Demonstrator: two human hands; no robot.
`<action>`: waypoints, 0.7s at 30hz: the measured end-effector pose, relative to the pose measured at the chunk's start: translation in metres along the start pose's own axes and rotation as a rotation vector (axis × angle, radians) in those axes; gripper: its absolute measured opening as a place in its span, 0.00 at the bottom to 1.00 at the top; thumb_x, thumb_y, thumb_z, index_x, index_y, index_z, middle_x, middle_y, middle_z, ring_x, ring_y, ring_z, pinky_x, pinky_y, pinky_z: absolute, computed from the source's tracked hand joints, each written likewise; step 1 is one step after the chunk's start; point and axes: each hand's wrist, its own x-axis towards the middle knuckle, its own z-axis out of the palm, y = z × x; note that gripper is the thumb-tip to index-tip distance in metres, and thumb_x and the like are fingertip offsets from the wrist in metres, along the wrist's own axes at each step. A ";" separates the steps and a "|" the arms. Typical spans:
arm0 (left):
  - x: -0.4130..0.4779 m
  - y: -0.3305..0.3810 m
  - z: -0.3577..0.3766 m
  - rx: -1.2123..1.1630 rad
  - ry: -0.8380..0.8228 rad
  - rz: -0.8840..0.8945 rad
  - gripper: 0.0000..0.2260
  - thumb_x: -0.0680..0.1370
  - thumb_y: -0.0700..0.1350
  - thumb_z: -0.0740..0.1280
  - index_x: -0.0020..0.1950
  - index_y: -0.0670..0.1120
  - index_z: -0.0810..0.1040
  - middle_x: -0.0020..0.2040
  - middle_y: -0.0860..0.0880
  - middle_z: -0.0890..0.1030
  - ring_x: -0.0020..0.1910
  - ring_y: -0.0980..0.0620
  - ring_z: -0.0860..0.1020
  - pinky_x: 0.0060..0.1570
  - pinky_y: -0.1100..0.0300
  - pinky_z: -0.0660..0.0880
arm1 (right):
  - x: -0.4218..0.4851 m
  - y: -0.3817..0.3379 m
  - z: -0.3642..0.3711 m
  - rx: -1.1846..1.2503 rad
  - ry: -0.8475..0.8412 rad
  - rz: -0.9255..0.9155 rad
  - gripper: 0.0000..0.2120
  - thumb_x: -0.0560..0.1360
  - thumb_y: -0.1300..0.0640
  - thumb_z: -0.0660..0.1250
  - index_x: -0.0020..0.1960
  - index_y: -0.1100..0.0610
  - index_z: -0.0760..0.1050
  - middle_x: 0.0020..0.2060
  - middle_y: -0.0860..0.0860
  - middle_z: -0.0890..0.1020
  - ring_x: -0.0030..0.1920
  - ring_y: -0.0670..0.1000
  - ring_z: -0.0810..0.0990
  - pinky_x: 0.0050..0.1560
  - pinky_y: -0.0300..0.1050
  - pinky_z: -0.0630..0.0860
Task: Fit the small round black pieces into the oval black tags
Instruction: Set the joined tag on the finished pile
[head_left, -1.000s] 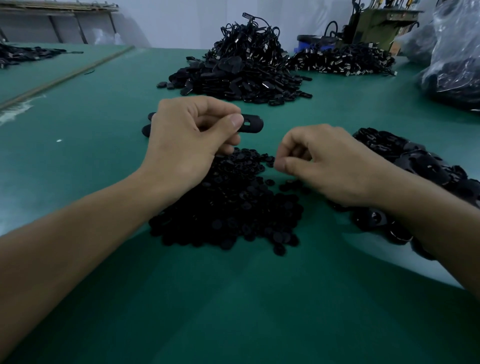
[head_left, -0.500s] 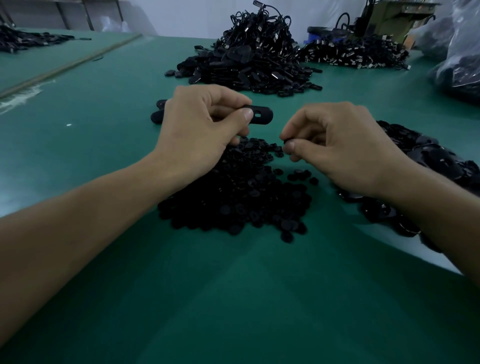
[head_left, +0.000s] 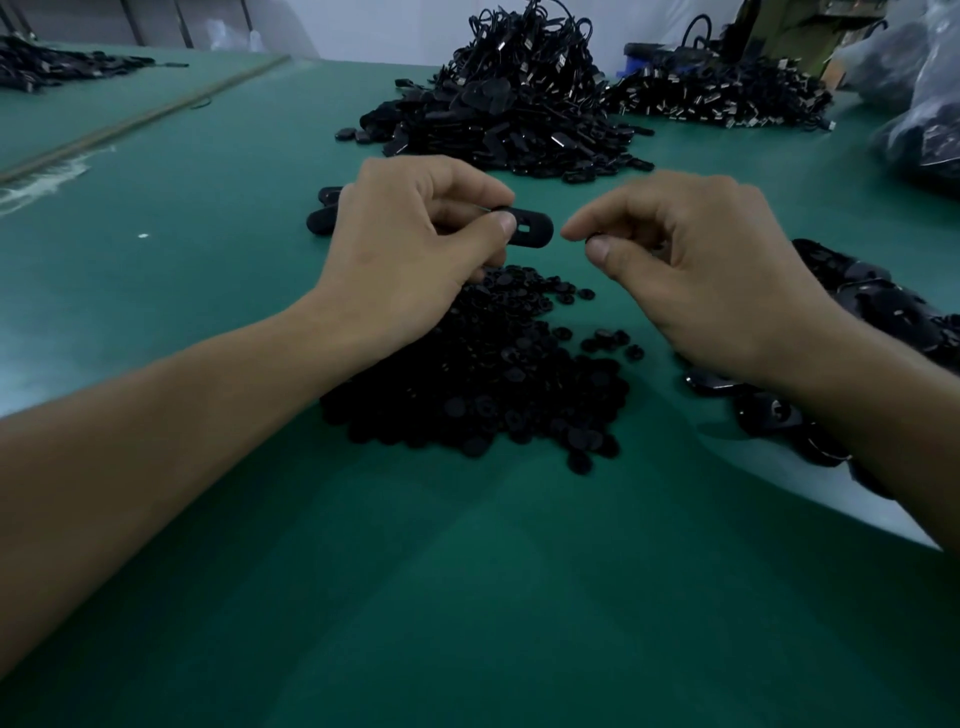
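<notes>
Two hands are engaged. The left hand (head_left: 410, 249) has its grip closed, thumb and fingers pinching one oval tag (head_left: 530, 228) by one end; the slotted end juts free to the right. The right hand (head_left: 701, 270) has its grip pinched on a small round piece (head_left: 592, 240), mostly hidden by the fingertips, just beside the tag but apart from it. Below lies the pile of round pieces (head_left: 483, 384), partly covered by the left hand. Loose tags (head_left: 883, 312) lie partly hidden under the right forearm on the green tabletop (head_left: 467, 597).
</notes>
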 end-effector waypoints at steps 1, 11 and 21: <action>0.000 0.000 0.000 0.003 0.000 0.001 0.07 0.77 0.40 0.73 0.47 0.53 0.82 0.36 0.54 0.86 0.38 0.55 0.85 0.39 0.64 0.80 | 0.000 0.000 0.000 0.005 0.014 0.003 0.08 0.80 0.59 0.67 0.55 0.48 0.81 0.39 0.39 0.77 0.38 0.34 0.75 0.41 0.23 0.67; -0.001 -0.002 0.000 0.015 -0.011 0.021 0.07 0.76 0.40 0.73 0.46 0.53 0.82 0.37 0.52 0.86 0.38 0.52 0.86 0.43 0.56 0.84 | 0.000 -0.006 -0.001 0.177 0.143 -0.040 0.07 0.77 0.59 0.72 0.47 0.47 0.80 0.41 0.41 0.83 0.45 0.40 0.83 0.47 0.36 0.79; -0.004 0.004 0.005 -0.019 -0.071 0.080 0.04 0.75 0.43 0.73 0.45 0.53 0.82 0.38 0.53 0.86 0.37 0.51 0.86 0.43 0.53 0.84 | -0.001 -0.014 0.005 0.308 0.181 0.019 0.07 0.75 0.59 0.74 0.45 0.46 0.81 0.37 0.43 0.84 0.38 0.43 0.84 0.40 0.33 0.77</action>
